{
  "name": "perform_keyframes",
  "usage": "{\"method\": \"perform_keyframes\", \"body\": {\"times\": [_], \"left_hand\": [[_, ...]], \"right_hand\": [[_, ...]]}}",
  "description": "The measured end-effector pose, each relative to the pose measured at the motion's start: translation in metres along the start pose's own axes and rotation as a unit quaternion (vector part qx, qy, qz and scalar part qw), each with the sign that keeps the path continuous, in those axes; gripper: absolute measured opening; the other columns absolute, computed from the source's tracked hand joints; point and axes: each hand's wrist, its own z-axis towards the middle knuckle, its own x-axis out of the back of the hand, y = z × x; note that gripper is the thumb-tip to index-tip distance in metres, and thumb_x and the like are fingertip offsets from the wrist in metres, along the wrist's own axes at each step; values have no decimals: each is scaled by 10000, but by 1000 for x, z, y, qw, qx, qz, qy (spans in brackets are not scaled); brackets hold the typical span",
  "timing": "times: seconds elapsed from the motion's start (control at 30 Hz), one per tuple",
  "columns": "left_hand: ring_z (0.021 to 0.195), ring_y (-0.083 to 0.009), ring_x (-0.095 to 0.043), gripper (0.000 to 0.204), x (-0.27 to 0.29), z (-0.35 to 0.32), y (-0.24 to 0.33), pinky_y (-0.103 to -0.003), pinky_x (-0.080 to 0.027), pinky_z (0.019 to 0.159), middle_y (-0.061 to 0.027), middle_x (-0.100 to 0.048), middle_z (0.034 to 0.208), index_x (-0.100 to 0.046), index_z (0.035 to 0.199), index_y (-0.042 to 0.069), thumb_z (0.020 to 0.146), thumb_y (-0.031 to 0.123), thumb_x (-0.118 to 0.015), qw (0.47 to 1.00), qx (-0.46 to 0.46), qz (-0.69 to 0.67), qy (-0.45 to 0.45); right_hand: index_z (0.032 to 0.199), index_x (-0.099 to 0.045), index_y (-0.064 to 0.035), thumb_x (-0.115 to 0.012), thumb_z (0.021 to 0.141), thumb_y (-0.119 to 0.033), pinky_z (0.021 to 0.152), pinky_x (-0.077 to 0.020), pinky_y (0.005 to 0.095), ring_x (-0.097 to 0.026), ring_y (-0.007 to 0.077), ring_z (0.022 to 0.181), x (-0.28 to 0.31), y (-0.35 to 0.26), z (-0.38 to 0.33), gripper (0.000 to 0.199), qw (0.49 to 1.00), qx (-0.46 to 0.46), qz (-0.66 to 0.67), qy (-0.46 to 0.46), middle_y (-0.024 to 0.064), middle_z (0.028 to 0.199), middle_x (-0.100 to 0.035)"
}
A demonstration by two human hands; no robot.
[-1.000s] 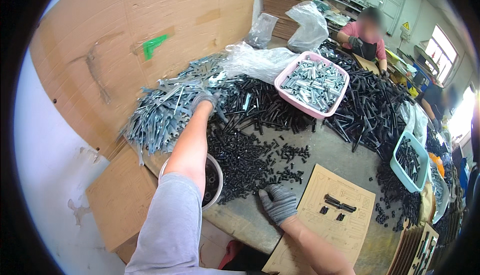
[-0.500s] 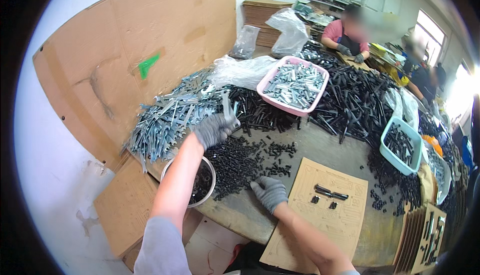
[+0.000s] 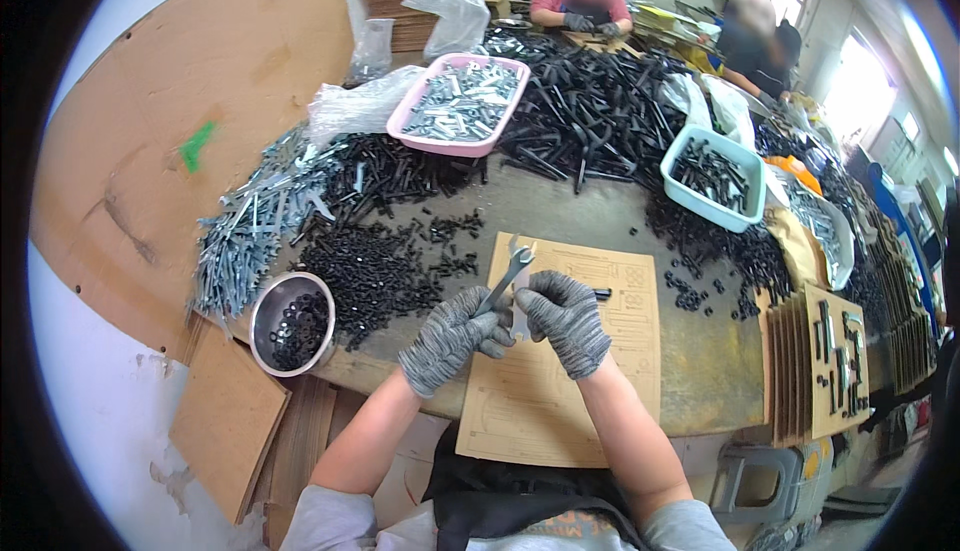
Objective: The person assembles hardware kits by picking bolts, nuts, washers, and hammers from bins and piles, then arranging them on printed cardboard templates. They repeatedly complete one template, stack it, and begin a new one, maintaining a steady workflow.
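Both my hands wear grey knit gloves and meet over a brown cardboard card (image 3: 560, 371) on the table edge. My left hand (image 3: 452, 336) grips the lower end of a small silver flat wrench (image 3: 510, 273), which points up and away from me. My right hand (image 3: 566, 319) is closed beside it, fingers touching the same wrench near its shaft. A few small black parts lie on the card just right of my right hand.
A steel bowl (image 3: 290, 323) of black nuts sits at the left. Heaps of black screws (image 3: 375, 271) and silver wrenches (image 3: 245, 236) lie behind, with a pink tray (image 3: 458, 101), a light blue tub (image 3: 712, 176), and stacked filled cards (image 3: 835, 361). Two people work at the far side.
My left hand came back from the silver wrench heap with a wrench and now sits over the card. My right hand rose to meet it.
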Motion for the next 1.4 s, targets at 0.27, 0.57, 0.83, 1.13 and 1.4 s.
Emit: {"method": "perform_keyframes", "body": {"times": [0.27, 0.57, 0.83, 1.13, 1.4], "left_hand": [[601, -55, -514, 345, -48, 11, -38, -193, -441, 506, -10, -595, 803, -562, 1168, 18, 950, 281, -515, 997, -12, -33, 63], [900, -163, -612, 336, -72, 18, -59, -293, -515, 786, -83, -629, 1016, -542, 1202, 46, 965, 282, -509, 971, -23, -217, 100], [497, -66, -437, 344, -57, -6, -57, -195, -383, 416, 1, -541, 712, -522, 1130, 9, 970, 312, -499, 955, 55, -291, 20], [683, -128, -619, 531, -18, -4, -52, -237, -519, 566, -131, -643, 955, -485, 1260, -16, 917, 383, -558, 961, 145, -216, -93], [851, -156, -611, 488, 15, 7, -66, -247, -567, 693, -144, -585, 1068, -445, 1297, 19, 881, 182, -640, 862, 178, -463, -99]], "right_hand": [[1005, -616, -3, -634, 822, -81, 551, -478, 263, -540, 89, 576, 22, 13, -27, 199, 960, 152, -191, 134, 24, 675, -590], [944, -646, -26, -670, 796, -83, 562, -491, 254, -565, 92, 605, 37, -4, -36, 161, 979, 64, -173, 88, 38, 706, -629], [985, -639, -33, -662, 847, -74, 652, -506, 270, -575, 102, 700, 51, -4, -40, 146, 955, 156, -235, 96, 28, 775, -638], [1025, -656, -4, -700, 839, -140, 565, -546, 230, -632, 100, 661, 69, -3, 6, 235, 984, -44, -91, -147, 58, 801, -663], [1134, -643, -63, -646, 869, -111, 590, -563, 228, -636, 106, 706, 52, 0, 54, 269, 983, -99, -82, -130, 51, 872, -661]]}}
